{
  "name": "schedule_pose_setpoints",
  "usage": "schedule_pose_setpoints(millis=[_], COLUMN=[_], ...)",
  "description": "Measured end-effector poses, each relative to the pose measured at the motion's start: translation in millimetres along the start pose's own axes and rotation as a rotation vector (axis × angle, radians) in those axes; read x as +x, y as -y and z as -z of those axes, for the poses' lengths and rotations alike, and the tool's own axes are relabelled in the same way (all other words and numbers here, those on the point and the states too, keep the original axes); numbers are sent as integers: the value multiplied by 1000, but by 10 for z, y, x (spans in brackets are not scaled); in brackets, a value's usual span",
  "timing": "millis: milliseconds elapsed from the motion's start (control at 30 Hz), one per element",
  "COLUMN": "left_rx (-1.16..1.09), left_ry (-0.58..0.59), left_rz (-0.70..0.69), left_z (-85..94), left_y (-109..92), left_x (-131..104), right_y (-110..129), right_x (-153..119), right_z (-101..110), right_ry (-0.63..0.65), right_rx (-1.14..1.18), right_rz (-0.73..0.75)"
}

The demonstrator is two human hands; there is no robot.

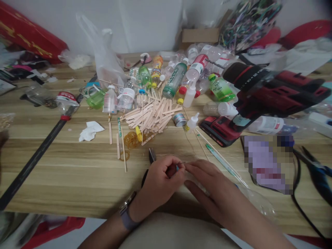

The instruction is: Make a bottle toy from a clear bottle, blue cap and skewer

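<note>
My left hand [162, 181], with a watch [127, 209] on its wrist, is closed in a pinch. What it holds is too small and covered to make out; a bit of blue shows between the fingers. Close against it, my right hand [210, 183] has its fingers stretched out, the tips at the left fingertips and the thumb apart below. Clear plastic [259, 202], perhaps a bottle, shows beside my right wrist. Dark-handled pliers or cutters [152, 156] lie partly hidden behind my left hand.
A red and black cordless drill [241, 100] stands at right, its bit pointing left. Ahead lie wooden craft sticks [153, 114], rubber bands [131, 140], a glue bottle [192, 121] and several plastic bottles [175, 79]. A pixelated phone-like object [269, 162] and pliers [315, 166] lie right; a long black tube [36, 162], left.
</note>
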State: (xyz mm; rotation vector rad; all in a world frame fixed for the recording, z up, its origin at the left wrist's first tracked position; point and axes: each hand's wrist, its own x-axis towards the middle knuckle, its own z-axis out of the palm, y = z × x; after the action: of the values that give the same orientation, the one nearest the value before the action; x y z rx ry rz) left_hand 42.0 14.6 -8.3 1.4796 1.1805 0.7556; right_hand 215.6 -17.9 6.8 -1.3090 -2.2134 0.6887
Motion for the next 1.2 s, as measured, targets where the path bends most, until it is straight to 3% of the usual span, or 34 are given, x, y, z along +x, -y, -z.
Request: schedule_pose_setpoints(millis=[167,300,500,567,667,733,800,867,1033,1200], left_rx=[183,264,307,363,501,672,897,963,1069,1125], left_ry=[55,59,58,-4,-255,-375,-401,-429,-422,-402], left_rz=[-232,-278,-357,-419,-442,-291,-60,-2,92,153], left_z=[17,22,-8,46,265,476,682,838,958,927], left_y=[-43,-69,-54,-31,18,48,70,88,133,173], left_x=[-69,-96,-97,-54,119,306,523,738,1113,1250], right_y=[48,45,91,114,101,60,4,-61,-233,-320], right_x=[71,92,161,174,161,154,163,182,168,123], right_z=[-45,-122,-127,-123,-168,-228,-297,-364,-500,-505], right_ry=[-106,-268,-452,-469,-420,-363,-316,-303,-318,-269], right_rx=[490,888,1182,1228,828,396,52,-167,-434,-507], right_rz=[-230,-433,-508,-497,-311,-71,147,269,294,262])
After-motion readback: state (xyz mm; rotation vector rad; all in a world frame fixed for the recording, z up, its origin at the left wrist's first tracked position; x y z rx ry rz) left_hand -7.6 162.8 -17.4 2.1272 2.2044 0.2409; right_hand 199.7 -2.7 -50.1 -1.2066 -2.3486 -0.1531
